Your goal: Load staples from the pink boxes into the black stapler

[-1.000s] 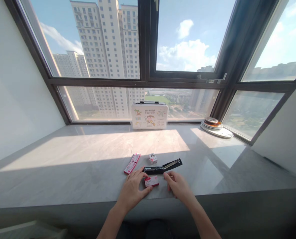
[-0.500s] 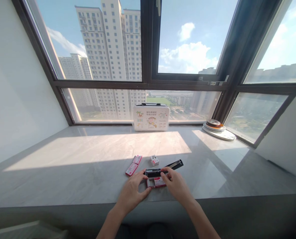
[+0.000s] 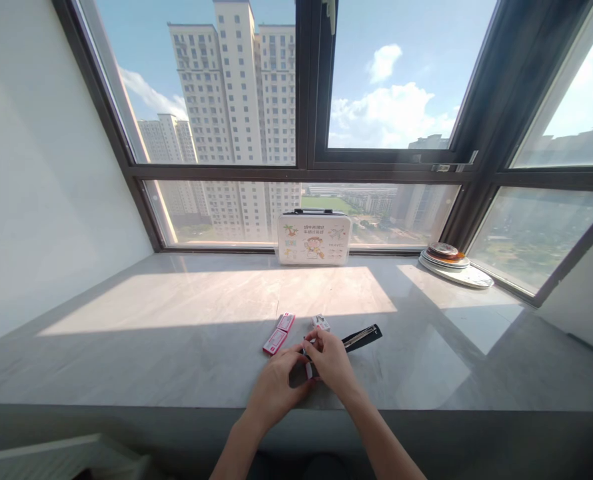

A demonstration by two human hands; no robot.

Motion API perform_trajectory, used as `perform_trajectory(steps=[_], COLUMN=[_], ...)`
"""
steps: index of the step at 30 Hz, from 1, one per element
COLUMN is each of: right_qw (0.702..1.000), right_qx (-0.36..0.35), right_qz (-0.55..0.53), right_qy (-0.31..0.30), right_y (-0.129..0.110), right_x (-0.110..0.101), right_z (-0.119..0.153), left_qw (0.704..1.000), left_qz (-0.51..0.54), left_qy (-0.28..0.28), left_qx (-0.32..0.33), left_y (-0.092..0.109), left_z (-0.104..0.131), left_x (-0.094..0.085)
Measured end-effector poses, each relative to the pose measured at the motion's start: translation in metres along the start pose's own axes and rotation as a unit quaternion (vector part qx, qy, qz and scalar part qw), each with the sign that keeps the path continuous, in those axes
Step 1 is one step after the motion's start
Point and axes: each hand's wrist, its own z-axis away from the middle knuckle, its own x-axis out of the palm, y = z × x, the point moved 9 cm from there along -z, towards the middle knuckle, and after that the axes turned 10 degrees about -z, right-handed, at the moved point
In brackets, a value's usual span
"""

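Observation:
A black stapler point(image 3: 362, 338) lies opened out on the stone sill, its long arm with a metal strip pointing right; the rest is mostly behind my fingers. My left hand point(image 3: 275, 385) curls round the stapler's left end, thumb low and index finger on top. My right hand point(image 3: 330, 360) is closed in a pinch over that same end, and whatever its fingertips hold is too small to make out. Beneath the hands, a red-and-white box point(image 3: 310, 371) is largely covered. Just beyond the right hand sits a small white box point(image 3: 320, 322) with a dark picture.
Two pink-and-white boxes point(image 3: 279, 333) lie end to end left of the hands. A white printed case point(image 3: 314, 239) with a black handle stands against the window. Stacked plates or lids point(image 3: 454, 263) rest in the right corner. The sill's front edge point(image 3: 176, 407) runs close to me.
My right hand has slid left along the stapler to its left end, beside my left hand, and now covers more of the red-and-white box. The view has shifted slightly left.

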Motion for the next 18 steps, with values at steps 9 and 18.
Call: perform_trajectory(steps=[9,18], right_qw=[0.955,0.952], right_qx=[-0.060,0.008], right_qz=[0.221,0.297], right_qy=[-0.186,-0.075], right_y=[-0.029,-0.005], right_x=[-0.007,-0.073], right_z=[0.025,0.041], left_qw=[1.000,0.997], left_qz=[-0.009,-0.057], left_qy=[0.012,0.057], left_qx=[-0.004,-0.009], left_y=[-0.005,-0.001], left_z=[0.003,0.011], left_x=[0.002,-0.014])
